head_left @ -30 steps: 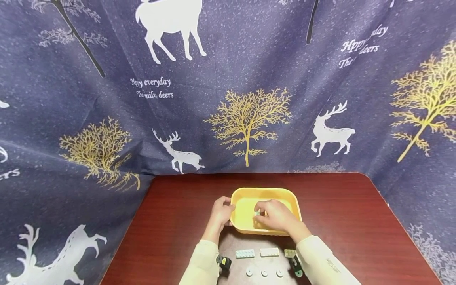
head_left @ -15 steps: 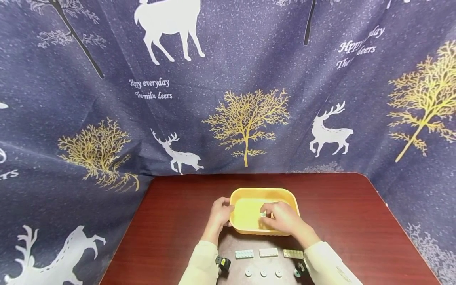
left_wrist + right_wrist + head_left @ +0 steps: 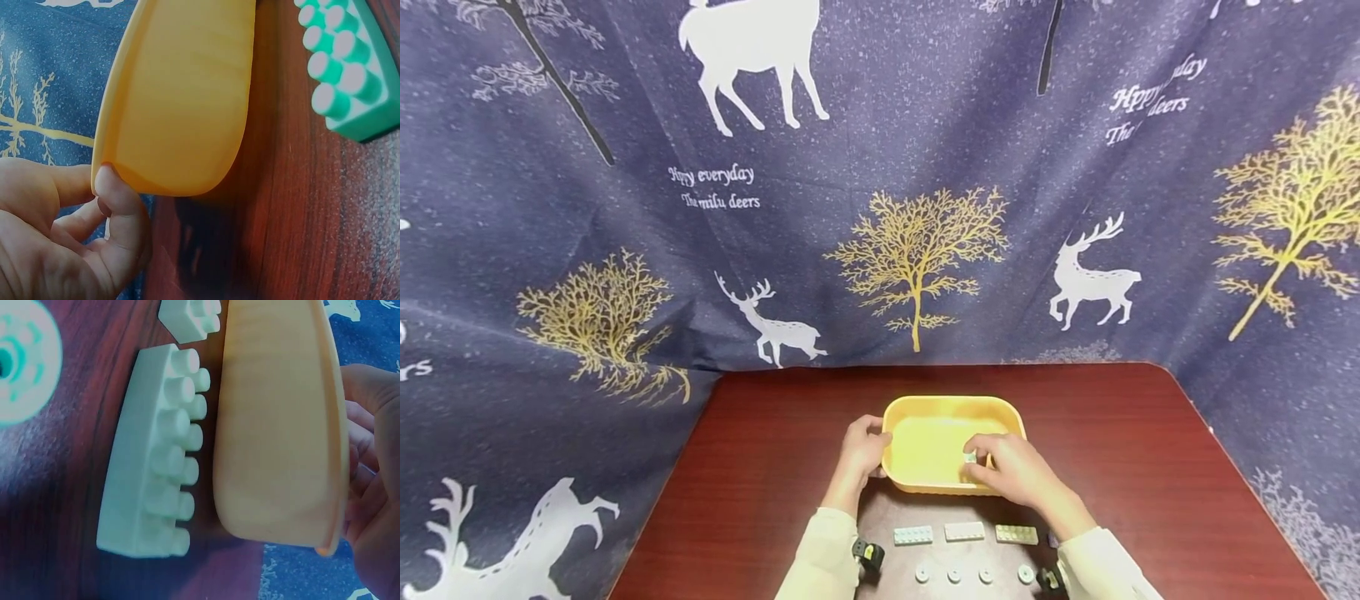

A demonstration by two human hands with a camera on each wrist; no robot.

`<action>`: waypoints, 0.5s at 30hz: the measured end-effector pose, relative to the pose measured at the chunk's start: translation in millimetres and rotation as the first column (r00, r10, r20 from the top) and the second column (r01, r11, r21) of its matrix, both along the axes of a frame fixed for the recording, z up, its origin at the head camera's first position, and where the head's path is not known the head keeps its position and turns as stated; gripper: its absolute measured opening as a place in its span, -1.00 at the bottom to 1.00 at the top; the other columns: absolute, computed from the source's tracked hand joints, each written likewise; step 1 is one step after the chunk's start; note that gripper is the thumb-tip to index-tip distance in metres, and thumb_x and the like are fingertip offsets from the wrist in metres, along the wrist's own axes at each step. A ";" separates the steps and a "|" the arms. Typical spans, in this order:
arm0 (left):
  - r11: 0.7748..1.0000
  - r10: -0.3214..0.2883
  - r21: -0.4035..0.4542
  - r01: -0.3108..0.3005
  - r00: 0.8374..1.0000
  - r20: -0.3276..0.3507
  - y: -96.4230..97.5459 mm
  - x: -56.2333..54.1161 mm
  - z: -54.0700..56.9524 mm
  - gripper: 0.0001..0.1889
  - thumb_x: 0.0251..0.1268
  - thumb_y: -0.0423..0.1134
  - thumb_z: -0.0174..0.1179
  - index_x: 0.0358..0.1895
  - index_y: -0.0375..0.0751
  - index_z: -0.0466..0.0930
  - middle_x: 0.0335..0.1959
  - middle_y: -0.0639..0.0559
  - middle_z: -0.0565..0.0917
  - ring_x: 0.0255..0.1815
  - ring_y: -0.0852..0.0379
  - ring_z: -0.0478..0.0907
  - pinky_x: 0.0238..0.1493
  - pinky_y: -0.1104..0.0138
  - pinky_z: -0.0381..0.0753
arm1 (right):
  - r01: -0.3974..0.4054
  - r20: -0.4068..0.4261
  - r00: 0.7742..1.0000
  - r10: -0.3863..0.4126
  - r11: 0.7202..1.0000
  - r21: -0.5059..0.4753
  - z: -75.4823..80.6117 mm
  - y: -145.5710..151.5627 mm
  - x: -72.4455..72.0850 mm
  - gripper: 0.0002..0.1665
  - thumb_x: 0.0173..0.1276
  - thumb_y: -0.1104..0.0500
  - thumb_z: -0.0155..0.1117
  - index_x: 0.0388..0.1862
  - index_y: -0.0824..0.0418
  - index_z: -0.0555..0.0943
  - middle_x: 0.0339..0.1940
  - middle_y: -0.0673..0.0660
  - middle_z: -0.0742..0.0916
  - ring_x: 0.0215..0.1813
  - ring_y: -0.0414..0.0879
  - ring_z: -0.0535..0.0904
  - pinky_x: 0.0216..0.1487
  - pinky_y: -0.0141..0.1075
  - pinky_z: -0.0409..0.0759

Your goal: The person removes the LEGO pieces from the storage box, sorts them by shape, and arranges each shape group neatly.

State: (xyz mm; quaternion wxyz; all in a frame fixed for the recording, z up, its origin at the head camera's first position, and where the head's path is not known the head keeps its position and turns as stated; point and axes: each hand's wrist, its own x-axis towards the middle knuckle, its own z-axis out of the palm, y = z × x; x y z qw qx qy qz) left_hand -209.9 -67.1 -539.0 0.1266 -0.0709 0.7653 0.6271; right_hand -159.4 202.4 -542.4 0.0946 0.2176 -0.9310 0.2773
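A yellow plastic bin (image 3: 952, 407) stands on the table, tilted in neither direction that I can make out. My left hand (image 3: 862, 448) pinches its left rim, thumb inside, as the left wrist view confirms. Inside the bin, toward its right side, my right hand (image 3: 1011, 468) holds a small pale block (image 3: 970, 457) between thumb and fingers. In the right wrist view the bin wall (image 3: 275, 437) hides the fingertips and that block.
Nearer me lie a light-blue studded brick (image 3: 913, 536), a whitish one (image 3: 964, 532) and a pale-green one (image 3: 1017, 534). Several small round wheels (image 3: 953, 575) form a row below them. A dark patterned cloth (image 3: 880, 333) hangs behind the table.
My right hand has moved right and slightly toward me inside the bin, the small block with it. The pale-green brick and a wheel have come out from behind the sleeve. The left hand keeps its grip.
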 end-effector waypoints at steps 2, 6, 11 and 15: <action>1.000 0.001 -0.003 -0.001 1.000 -0.003 0.2 0.0 0.1 -0.66 0.46 -0.38 0.13 0.23 -0.38 0.53 -0.23 -0.37 0.63 -0.52 -0.04 0.65 -0.74 0.42 0.56 | 0.016 -0.002 1.000 -0.016 1.000 0.008 2.0 1.9 3.0 -0.78 0.21 0.00 0.56 -0.21 0.00 0.75 -0.49 -0.32 0.61 -0.46 -0.40 0.45 -0.39 -0.43 0.52; 1.000 0.005 -0.010 -0.005 1.000 -0.006 0.8 0.2 0.4 -0.67 0.46 -0.39 0.13 0.22 -0.37 0.53 -0.22 -0.37 0.63 -0.53 -0.02 0.64 -0.75 0.43 0.53 | 0.032 -0.013 0.999 -0.032 0.999 0.020 7.0 5.2 7.9 -0.79 0.21 0.01 0.56 -0.21 -0.02 0.75 -0.50 -0.34 0.59 -0.47 -0.39 0.43 -0.42 -0.43 0.47; 1.000 0.008 -0.008 -0.008 1.000 0.006 1.5 -1.1 0.1 -0.67 0.46 -0.39 0.13 0.22 -0.35 0.53 -0.23 -0.35 0.64 -0.56 0.00 0.62 -0.76 0.44 0.52 | 0.032 -0.017 0.999 -0.032 0.999 0.036 13.3 8.5 11.5 -0.80 0.23 0.05 0.55 -0.19 -0.01 0.75 -0.48 -0.35 0.59 -0.46 -0.39 0.44 -0.40 -0.42 0.49; 1.000 0.010 -0.007 -0.010 1.000 0.012 1.8 -1.8 0.4 -0.68 0.46 -0.38 0.13 0.22 -0.35 0.53 -0.23 -0.36 0.64 -0.56 -0.02 0.63 -0.76 0.44 0.53 | 0.030 -0.030 0.999 -0.029 0.999 0.036 16.6 12.3 15.6 -0.80 0.23 0.06 0.55 -0.18 -0.02 0.75 -0.47 -0.37 0.60 -0.46 -0.40 0.46 -0.39 -0.42 0.50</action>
